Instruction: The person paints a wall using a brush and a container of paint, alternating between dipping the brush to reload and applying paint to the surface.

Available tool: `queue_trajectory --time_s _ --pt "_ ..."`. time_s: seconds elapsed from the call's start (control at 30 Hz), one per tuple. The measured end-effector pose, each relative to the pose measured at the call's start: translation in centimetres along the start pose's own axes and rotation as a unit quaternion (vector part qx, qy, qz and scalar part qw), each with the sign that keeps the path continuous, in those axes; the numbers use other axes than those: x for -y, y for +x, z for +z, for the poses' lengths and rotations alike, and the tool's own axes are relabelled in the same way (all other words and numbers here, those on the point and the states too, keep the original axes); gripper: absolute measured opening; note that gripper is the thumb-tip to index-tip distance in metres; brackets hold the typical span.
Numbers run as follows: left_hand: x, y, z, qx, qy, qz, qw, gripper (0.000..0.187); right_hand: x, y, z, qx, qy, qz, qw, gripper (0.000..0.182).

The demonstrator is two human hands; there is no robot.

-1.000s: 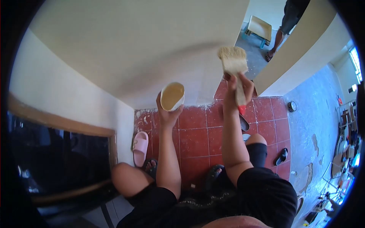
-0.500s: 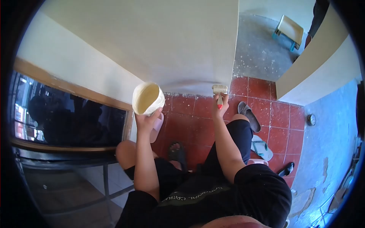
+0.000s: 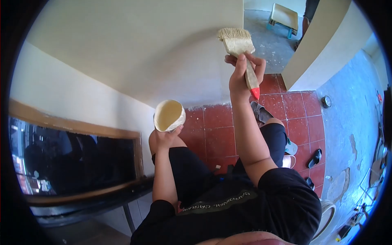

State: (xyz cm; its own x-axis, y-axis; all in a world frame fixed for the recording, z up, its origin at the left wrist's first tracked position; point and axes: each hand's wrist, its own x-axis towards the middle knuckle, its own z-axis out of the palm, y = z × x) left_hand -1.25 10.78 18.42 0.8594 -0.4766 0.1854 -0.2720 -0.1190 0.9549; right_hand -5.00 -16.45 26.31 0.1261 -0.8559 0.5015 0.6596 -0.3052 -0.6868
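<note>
My left hand (image 3: 166,139) is wrapped around the lower side of a paint container (image 3: 169,116). Cream paint coats the inside of the container, and its mouth tilts up toward me. In my right hand (image 3: 246,75) is a wide paintbrush (image 3: 240,43), pinched around the handle. Its red handle end points down toward me, and its paint-caked bristles point up, overlapping the cream wall (image 3: 179,45) near the wall's right-hand edge.
Red floor tiles (image 3: 218,136) lie below, with shoes (image 3: 314,158) and slippers at the right. A window (image 3: 77,153) with a wooden frame is at the left. Through the opening stands a small stool (image 3: 284,16), near a person's leg (image 3: 308,18). A round object (image 3: 326,101) lies on the grey floor.
My right hand has lifted the paintbrush from low near the floor to high along the wall. The container in my left hand sits slightly lower and further right in view. The view has shifted.
</note>
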Motion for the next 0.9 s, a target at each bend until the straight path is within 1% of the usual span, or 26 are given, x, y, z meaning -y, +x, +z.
queue_trajectory --time_s 0.07,0.1,0.13,0.2,0.23,0.27,0.33,0.37,0.4,0.43,0.47,0.5,0.53,0.6,0.63,0.67,0.73,0.77,0.83,0.87,0.9 --pt "1.6 0.8 -0.2 0.036 0.01 0.012 0.999 0.052 -3.5 -1.7 -1.3 -0.021 -0.026 -0.007 0.999 0.016" --pt "2.7 1.2 -0.3 0.064 -0.025 0.004 0.998 0.051 -5.5 -3.0 -2.5 0.0 -0.128 -0.006 0.992 0.015" --pt "5.2 1.7 -1.2 0.072 0.046 0.018 0.996 0.05 -7.5 -4.5 -3.8 0.02 -0.228 -0.005 0.973 0.014" --pt "5.7 2.3 -0.8 0.097 -0.037 0.018 0.994 0.051 -11.1 -8.5 -6.4 -0.006 -0.187 0.068 0.98 0.013" --pt "4.2 2.6 -0.8 0.117 -0.047 -0.021 0.992 0.05 -12.0 -10.3 -7.3 -0.033 -0.157 0.114 0.98 0.013" --pt "4.9 3.0 -1.0 0.129 -0.069 -0.01 0.989 0.052 -12.2 -11.5 -7.8 -0.058 -0.125 0.158 0.978 0.013" --pt "6.4 3.6 -0.7 0.156 -0.165 0.021 0.974 0.055 -10.8 -11.7 -7.1 -0.088 -0.121 0.188 0.971 0.012" --pt "7.2 3.8 -0.8 0.186 -0.187 0.005 0.965 0.059 -10.6 -10.9 -6.7 -0.073 -0.139 0.178 0.971 0.011" --pt "9.2 4.2 -0.8 0.192 -0.194 0.003 0.962 0.059 -9.6 -9.3 -5.4 -0.067 -0.153 0.146 0.975 0.011" --pt "12.1 4.5 -0.7 0.205 -0.108 0.047 0.972 0.068 -8.5 -7.2 -3.6 -0.073 -0.119 0.126 0.982 0.01" --pt "13.7 4.5 -0.7 0.217 -0.019 0.092 0.972 0.077 -7.2 -4.9 -2.1 -0.07 -0.114 0.123 0.983 0.01" --pt "11.4 4.3 -0.5 0.209 -0.076 0.06 0.973 0.084 -5.3 -2.7 -0.3 -0.088 -0.117 0.136 0.98 0.01" --pt "11.8 4.6 -0.5 0.213 -0.079 0.057 0.972 0.084 -3.8 -0.8 1.2 -0.089 -0.094 0.094 0.987 0.01" --pt "13.1 5.0 -0.6 0.252 -0.164 0.023 0.953 0.089 -0.6 2.0 3.7 -0.088 -0.059 0.029 0.994 0.011" --pt "13.2 5.0 -0.5 0.235 -0.175 0.027 0.956 0.081 1.1 2.9 4.8 -0.087 -0.049 0.006 0.995 0.012" --pt "13.0 5.0 -0.7 0.236 -0.176 0.02 0.956 0.081 2.5 3.6 5.3 -0.064 -0.019 0.002 0.998 0.014" --pt "11.7 5.2 -1.1 0.211 -0.201 0.03 0.956 0.059 4.6 3.8 5.8 -0.021 -0.003 -0.041 0.999 0.015" --pt "11.2 5.2 -1.6 0.214 -0.173 0.017 0.961 0.057 4.5 3.6 5.7 -0.02 -0.005 -0.04 0.999 0.015" --pt "11.5 4.9 -1.6 0.198 -0.184 0.014 0.963 0.056 3.9 3.1 5.4 -0.019 0.019 -0.068 0.997 0.016" --pt "11.7 4.9 -1.6 0.183 -0.193 0.015 0.964 0.056 2.7 2.5 4.7 -0.014 -0.028 -0.073 0.997 0.016" --pt "12.4 4.9 -1.6 0.189 -0.177 0.015 0.966 0.056 0.2 1.5 3.4 -0.008 -0.073 -0.079 0.994 0.016"
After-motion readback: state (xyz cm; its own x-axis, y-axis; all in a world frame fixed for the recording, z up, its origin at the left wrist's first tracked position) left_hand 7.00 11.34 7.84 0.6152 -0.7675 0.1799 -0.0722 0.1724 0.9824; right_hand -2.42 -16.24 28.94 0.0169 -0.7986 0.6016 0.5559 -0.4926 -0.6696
